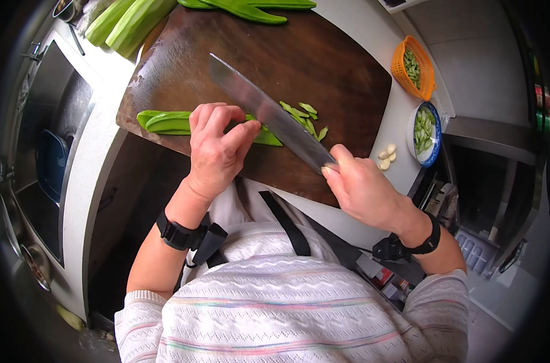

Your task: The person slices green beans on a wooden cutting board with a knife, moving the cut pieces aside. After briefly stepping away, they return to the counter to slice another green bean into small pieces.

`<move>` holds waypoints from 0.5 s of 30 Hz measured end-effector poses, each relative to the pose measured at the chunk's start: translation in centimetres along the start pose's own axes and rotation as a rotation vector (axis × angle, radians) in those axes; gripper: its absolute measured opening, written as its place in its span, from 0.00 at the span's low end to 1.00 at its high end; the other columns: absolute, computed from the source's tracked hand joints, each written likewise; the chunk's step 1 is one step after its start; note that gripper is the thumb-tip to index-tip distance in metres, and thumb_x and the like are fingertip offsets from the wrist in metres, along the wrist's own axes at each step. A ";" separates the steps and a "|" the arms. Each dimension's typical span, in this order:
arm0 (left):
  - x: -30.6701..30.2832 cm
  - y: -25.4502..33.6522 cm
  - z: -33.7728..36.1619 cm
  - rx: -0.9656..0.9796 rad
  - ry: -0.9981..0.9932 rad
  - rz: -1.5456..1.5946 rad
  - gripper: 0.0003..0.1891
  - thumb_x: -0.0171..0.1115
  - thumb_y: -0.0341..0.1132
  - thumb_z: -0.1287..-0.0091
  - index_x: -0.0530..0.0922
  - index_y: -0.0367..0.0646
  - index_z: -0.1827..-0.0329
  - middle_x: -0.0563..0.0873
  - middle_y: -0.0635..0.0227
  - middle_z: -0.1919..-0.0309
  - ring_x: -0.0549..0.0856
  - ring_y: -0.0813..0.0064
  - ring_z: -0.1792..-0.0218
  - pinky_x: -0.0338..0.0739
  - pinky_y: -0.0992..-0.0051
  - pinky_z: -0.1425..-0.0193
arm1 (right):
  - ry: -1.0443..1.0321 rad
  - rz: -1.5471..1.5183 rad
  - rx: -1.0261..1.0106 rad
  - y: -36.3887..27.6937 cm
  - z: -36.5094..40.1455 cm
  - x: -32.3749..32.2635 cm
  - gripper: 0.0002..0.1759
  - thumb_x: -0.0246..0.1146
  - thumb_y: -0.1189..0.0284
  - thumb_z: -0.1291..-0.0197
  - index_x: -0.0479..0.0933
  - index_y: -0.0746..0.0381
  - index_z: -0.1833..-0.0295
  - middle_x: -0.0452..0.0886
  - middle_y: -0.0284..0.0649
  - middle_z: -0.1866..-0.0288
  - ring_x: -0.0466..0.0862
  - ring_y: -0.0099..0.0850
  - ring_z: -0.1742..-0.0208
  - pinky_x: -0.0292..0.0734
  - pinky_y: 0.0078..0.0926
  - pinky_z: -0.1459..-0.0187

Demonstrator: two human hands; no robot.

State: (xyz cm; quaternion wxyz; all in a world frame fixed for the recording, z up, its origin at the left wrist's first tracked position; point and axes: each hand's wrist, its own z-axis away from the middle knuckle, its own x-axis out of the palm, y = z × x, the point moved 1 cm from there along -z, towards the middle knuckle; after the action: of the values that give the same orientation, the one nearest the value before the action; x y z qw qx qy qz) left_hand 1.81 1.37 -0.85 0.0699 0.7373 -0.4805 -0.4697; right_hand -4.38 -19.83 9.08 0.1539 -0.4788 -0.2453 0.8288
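Observation:
My right hand (pixel 369 189) is closed around the handle of a cleaver (pixel 269 112), whose wide blade slants up and left across the wooden cutting board (pixel 341 66). My left hand (pixel 219 142), fingers curled, presses a few long flat green bean pods (pixel 169 123) onto the board. Its knuckles are right beside the blade, and the pods' middle is hidden under the fingers. To the right of the blade lie several slanted green slices (pixel 308 115). More whole green pods (pixel 251 8) rest at the board's far edge.
Right of the board are peeled garlic cloves (pixel 387 156), a blue-rimmed bowl (pixel 433 158) of green slices and an orange basket (pixel 431 83) with chopped green pieces. Pale green peeled vegetables (pixel 133 27) lie at the upper left. A sink (pixel 75 91) is at the left, a stove (pixel 490 175) at the right.

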 end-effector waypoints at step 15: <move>0.0 0.0 0.1 0.001 0.007 0.001 0.12 0.70 0.26 0.53 0.83 0.46 0.64 0.79 0.68 0.66 0.79 0.64 0.58 0.70 0.67 0.51 | 0.042 -0.020 -0.016 0.3 0.4 0.1 0.10 0.54 0.72 0.33 0.63 0.68 0.61 0.74 0.52 0.82 0.78 0.54 0.76 0.71 0.49 0.73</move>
State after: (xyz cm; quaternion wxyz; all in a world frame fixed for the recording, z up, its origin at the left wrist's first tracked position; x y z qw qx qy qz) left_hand 1.74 1.42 -0.92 0.0717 0.7387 -0.4809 -0.4669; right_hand -4.82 -20.13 9.02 0.1634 -0.4951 -0.2535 0.8148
